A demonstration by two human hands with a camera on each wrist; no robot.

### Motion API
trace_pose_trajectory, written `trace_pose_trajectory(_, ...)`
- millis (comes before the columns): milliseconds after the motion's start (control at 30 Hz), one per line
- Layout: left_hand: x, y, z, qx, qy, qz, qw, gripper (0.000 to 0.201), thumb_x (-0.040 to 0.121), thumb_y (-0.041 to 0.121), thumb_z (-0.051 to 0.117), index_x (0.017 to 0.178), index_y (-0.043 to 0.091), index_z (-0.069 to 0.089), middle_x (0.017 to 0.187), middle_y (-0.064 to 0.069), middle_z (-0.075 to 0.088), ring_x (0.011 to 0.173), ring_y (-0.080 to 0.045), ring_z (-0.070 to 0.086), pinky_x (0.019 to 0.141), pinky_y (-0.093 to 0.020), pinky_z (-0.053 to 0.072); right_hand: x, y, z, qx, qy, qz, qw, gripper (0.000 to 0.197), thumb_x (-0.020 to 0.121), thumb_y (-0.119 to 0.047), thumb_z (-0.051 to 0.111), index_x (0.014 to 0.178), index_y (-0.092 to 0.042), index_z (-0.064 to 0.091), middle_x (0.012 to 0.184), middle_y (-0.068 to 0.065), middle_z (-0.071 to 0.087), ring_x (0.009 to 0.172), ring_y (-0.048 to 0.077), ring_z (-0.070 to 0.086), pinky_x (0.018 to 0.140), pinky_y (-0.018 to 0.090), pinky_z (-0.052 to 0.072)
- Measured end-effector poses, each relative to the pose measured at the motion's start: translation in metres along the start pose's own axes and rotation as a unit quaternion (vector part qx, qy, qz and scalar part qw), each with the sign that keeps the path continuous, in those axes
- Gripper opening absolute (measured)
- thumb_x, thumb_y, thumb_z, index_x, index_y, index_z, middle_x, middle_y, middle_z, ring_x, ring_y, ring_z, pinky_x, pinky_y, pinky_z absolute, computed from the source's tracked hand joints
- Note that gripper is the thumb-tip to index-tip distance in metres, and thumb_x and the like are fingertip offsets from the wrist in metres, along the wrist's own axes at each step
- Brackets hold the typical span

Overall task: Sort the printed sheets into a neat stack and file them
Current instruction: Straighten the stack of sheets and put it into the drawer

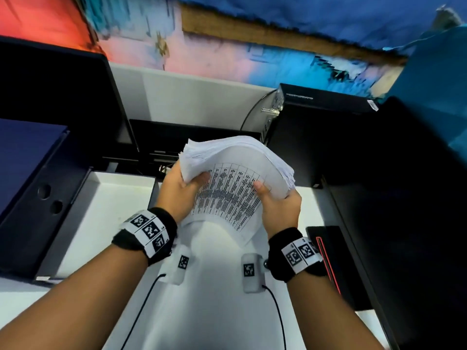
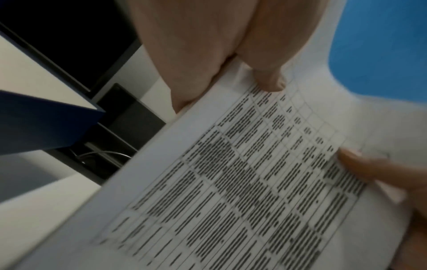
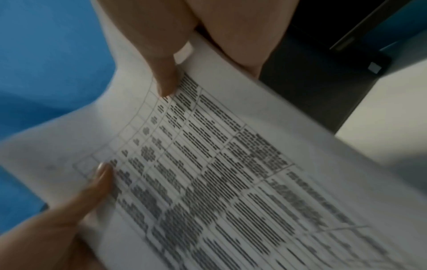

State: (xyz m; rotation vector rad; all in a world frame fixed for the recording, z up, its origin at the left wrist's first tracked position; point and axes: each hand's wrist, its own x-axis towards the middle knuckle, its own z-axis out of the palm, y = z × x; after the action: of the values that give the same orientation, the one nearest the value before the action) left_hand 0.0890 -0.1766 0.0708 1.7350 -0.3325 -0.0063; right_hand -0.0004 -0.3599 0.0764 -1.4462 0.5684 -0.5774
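Note:
A thick stack of printed sheets (image 1: 235, 178) is held up above the white desk, bowed, its top page a table of dark text lines. My left hand (image 1: 180, 189) grips the stack's left edge, thumb on the printed face. My right hand (image 1: 276, 207) grips the right edge, thumb also on top. In the left wrist view the sheets (image 2: 242, 182) fill the frame under my left hand's (image 2: 231, 60) thumb. The right wrist view shows the same printed sheets (image 3: 231, 173), with my right hand (image 3: 180, 47) on their edge. The stack's far edges look uneven.
An open dark blue box file (image 1: 35, 188) lies at the left. A black monitor (image 1: 58, 102) stands behind it. A black computer case (image 1: 318, 130) is at the right, with a black and red object (image 1: 328, 251) by my right wrist. The white desk (image 1: 217, 299) lies below.

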Motion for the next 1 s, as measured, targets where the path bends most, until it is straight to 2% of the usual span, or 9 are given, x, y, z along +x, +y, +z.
trace_pose_trajectory(167, -0.007, -0.004, -0.009, -0.078, -0.007, -0.086, 0.993, 0.054, 0.077, 0.039, 0.074, 0.125, 0.02, 0.059, 0.113, 0.003, 0.071, 0.106, -0.012, 0.067, 0.094, -0.034, 0.054, -0.004, 0.005, -0.001, -0.005, -0.011, -0.005, 1.0, 0.024, 0.079, -0.01, 0.08, 0.102, -0.007, 0.072, 0.089, -0.006, 0.076, 0.082, 0.001, 0.072, 0.068, 0.013, 0.054)
trace_pose_trajectory(300, -0.01, -0.008, -0.012, -0.04, -0.035, -0.107, 0.993, 0.07, 0.077, 0.041, 0.077, 0.137, 0.021, 0.047, 0.122, 0.004, 0.066, 0.112, -0.011, 0.064, 0.101, -0.046, 0.05, -0.008, 0.009, 0.003, -0.025, -0.038, 0.019, 0.999, 0.017, 0.082, -0.015, 0.077, 0.094, -0.023, 0.069, 0.089, -0.012, 0.073, 0.079, -0.007, 0.07, 0.068, 0.008, 0.052)
trace_pose_trajectory(467, 0.016, 0.053, -0.029, 0.152, 0.087, 0.159, 0.972, 0.105, 0.06, 0.043, 0.087, 0.145, 0.026, 0.029, 0.145, 0.001, 0.036, 0.136, -0.022, 0.038, 0.118, -0.039, 0.026, 0.008, -0.022, -0.006, -0.199, -0.064, -0.093, 0.973, 0.006, 0.084, -0.018, 0.076, 0.083, -0.014, 0.072, 0.076, -0.006, 0.07, 0.069, 0.007, 0.067, 0.066, 0.023, 0.055)
trace_pose_trajectory(567, 0.027, 0.095, -0.024, 0.398, -0.056, 0.207, 0.892, 0.077, 0.062, 0.063, 0.077, 0.13, 0.044, 0.046, 0.14, 0.013, 0.045, 0.137, -0.021, 0.036, 0.116, -0.052, 0.015, 0.011, -0.05, 0.0, -0.328, -0.109, -0.277, 0.897, 0.017, 0.083, -0.019, 0.077, 0.074, -0.007, 0.071, 0.061, -0.006, 0.06, 0.054, 0.007, 0.046, 0.054, 0.006, 0.038)
trace_pose_trajectory(633, 0.031, 0.102, -0.019, 0.406, -0.131, 0.214, 0.879, 0.037, 0.077, 0.059, 0.063, 0.103, 0.033, 0.058, 0.108, 0.008, 0.069, 0.112, -0.024, 0.061, 0.099, -0.045, 0.039, 0.011, -0.065, 0.008, -0.354, -0.128, -0.313, 0.872, 0.013, 0.083, -0.019, 0.077, 0.079, -0.008, 0.072, 0.06, -0.017, 0.055, 0.056, 0.004, 0.047, 0.051, 0.003, 0.033)
trace_pose_trajectory(700, 0.032, 0.093, -0.02, 0.361, -0.141, 0.213, 0.897, 0.023, 0.085, 0.046, 0.063, 0.091, 0.025, 0.055, 0.084, 0.0, 0.071, 0.085, -0.031, 0.066, 0.072, -0.038, 0.049, 0.013, -0.063, 0.011, -0.341, -0.093, -0.274, 0.894, 0.019, 0.08, -0.029, 0.08, 0.088, -0.013, 0.072, 0.071, -0.018, 0.06, 0.068, 0.005, 0.056, 0.064, 0.01, 0.046)
trace_pose_trajectory(800, 0.036, 0.079, -0.036, 0.267, -0.089, 0.155, 0.947, 0.02, 0.084, 0.039, 0.07, 0.098, 0.029, 0.062, 0.088, 0.005, 0.074, 0.087, -0.021, 0.07, 0.08, -0.035, 0.054, 0.021, -0.02, 0.002, -0.378, 0.093, -0.159, 0.907, 0.08, 0.066, -0.052, 0.083, 0.134, -0.021, 0.053, 0.141, 0.0, 0.049, 0.133, 0.022, 0.042, 0.113, 0.038, 0.033)
trace_pose_trajectory(900, 0.039, 0.067, -0.059, 0.155, -0.076, 0.08, 0.982, 0.018, 0.084, 0.021, 0.076, 0.091, 0.034, 0.067, 0.081, 0.027, 0.071, 0.077, 0.01, 0.065, 0.079, -0.013, 0.05, 0.022, 0.017, -0.018, -0.23, 0.188, 0.037, 0.954, 0.133, 0.051, -0.054, 0.089, 0.154, -0.015, 0.015, 0.159, 0.012, 0.021, 0.145, 0.03, 0.025, 0.118, 0.04, 0.023)
trace_pose_trajectory(1000, 0.037, 0.054, -0.078, 0.068, -0.059, 0.016, 0.996, 0.018, 0.084, 0.014, 0.075, 0.093, 0.028, 0.068, 0.081, 0.028, 0.072, 0.075, 0.009, 0.065, 0.078, -0.013, 0.051, 0.029, 0.036, -0.04, -0.003, 0.151, 0.154, 0.976, 0.123, 0.066, -0.028, 0.09, 0.154, -0.027, 0.004, 0.158, 0.009, 0.028, 0.134, 0.023, 0.044, 0.104, 0.032, 0.033)
